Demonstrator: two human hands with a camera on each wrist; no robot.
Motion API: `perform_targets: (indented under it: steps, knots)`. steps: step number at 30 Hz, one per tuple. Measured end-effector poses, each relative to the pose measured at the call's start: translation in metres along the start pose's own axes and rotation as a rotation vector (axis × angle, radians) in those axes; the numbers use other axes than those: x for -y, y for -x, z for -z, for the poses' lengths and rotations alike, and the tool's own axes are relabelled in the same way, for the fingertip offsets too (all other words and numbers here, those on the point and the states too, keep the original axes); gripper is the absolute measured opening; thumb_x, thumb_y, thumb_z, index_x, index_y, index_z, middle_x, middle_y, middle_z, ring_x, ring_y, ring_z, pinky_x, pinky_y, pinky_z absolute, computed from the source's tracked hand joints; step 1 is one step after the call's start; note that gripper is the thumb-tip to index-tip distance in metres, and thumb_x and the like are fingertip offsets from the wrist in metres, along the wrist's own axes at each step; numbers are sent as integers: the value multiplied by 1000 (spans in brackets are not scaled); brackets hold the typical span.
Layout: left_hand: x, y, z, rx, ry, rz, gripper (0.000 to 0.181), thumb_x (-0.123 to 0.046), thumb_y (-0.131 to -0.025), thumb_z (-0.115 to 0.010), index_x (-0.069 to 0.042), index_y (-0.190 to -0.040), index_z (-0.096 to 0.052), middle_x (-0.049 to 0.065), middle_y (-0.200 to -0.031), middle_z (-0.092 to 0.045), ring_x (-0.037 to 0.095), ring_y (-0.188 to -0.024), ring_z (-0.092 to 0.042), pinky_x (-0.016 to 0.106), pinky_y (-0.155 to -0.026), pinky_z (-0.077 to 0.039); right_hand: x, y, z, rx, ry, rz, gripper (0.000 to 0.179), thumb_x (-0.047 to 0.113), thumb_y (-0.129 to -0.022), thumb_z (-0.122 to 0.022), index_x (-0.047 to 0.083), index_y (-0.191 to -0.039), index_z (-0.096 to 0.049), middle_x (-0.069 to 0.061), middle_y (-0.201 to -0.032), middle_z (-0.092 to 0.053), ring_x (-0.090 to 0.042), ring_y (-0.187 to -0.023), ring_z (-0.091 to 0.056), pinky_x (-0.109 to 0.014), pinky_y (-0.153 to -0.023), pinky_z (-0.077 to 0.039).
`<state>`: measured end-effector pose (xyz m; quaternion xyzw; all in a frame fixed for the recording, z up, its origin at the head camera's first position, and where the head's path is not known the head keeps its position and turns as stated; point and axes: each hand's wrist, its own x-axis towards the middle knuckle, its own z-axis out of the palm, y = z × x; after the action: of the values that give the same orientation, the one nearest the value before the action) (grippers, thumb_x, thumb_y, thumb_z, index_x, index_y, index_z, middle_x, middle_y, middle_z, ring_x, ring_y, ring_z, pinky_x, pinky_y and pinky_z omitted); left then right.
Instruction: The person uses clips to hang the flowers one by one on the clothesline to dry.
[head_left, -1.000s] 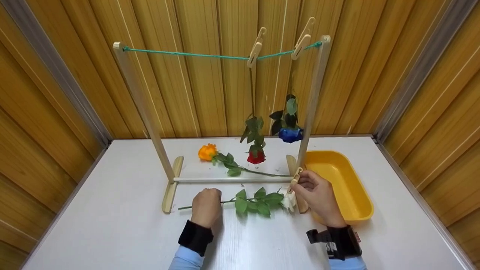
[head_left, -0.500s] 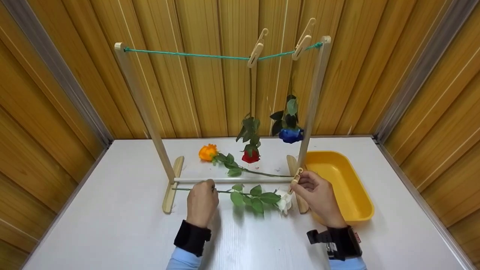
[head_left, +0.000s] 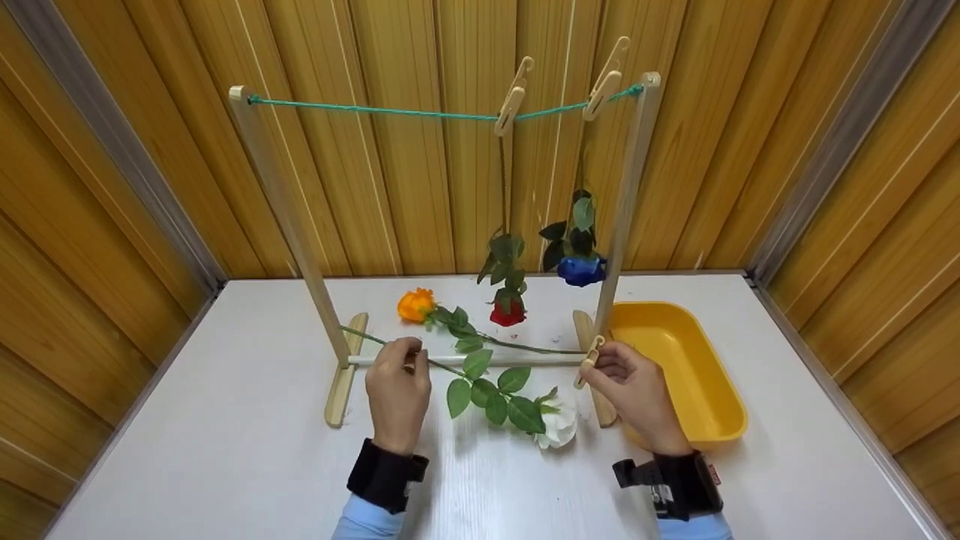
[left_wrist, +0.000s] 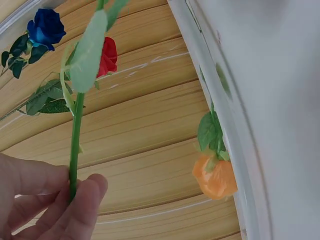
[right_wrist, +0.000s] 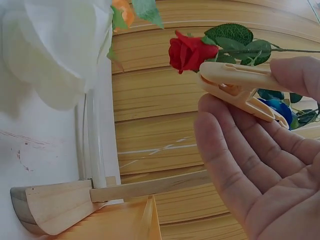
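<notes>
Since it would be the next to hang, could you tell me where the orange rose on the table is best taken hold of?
Probably the bare stem end of the orange rose, near the rack's right foot, coming from above. The stem lies flat on the table behind the low crossbar; leaves crowd the bloom end, and the end stays free for a peg.

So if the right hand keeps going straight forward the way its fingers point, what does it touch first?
Probably the rack's right upright post. The right hand, holding a clothespin, sits just before the post's foot. Depth is unclear, so it might instead pass beside the post toward the orange rose's stem.
</notes>
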<state>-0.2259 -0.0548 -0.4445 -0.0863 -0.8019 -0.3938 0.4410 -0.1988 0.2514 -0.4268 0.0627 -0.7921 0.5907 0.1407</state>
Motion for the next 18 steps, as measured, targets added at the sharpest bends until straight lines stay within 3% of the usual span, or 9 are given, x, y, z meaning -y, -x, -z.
perform_targets:
  steps: [4, 10, 15, 18]
  knots:
    - [-2, -3, 1, -85, 108, 33, 20, 17, -79, -75, 0, -88, -69, 11, -83, -67, 23, -72, -68, 30, -58, -57, 0, 1, 0, 11, -10, 11, 19, -1, -91, -76, -2, -109, -70, -13, -95, -72, -14, -86, -69, -20, -81, -57]
    - [-8, -6, 4, -179, 261, 131, 25, 19, -77, -76, 3, -87, -60, 12, -81, -61, 21, -72, -63, 19, -63, -54, 0, 1, -1, 19, -6, 23, 19, 0, -91, -76, -1, -109, -70, -12, -96, -72, -15, -86, -69, -20, -81, -57]
    - [-14, -9, 9, -204, 431, 237, 31, 18, -79, -77, 10, -94, -51, 17, -84, -56, 15, -76, -64, 16, -72, -55, 0, 1, -1, 21, 2, 20, 19, 0, -91, -76, -2, -110, -70, -12, -96, -72, -14, -86, -69, -19, -81, -57]
    - [-16, -13, 11, -190, 559, 299, 35, 19, -82, -74, 12, -104, -47, 20, -94, -54, 12, -81, -66, 19, -75, -57, 1, 1, -2, 24, 3, 23, 19, 1, -92, -76, -2, -110, -70, -12, -96, -72, -15, -86, -69, -19, -81, -57]
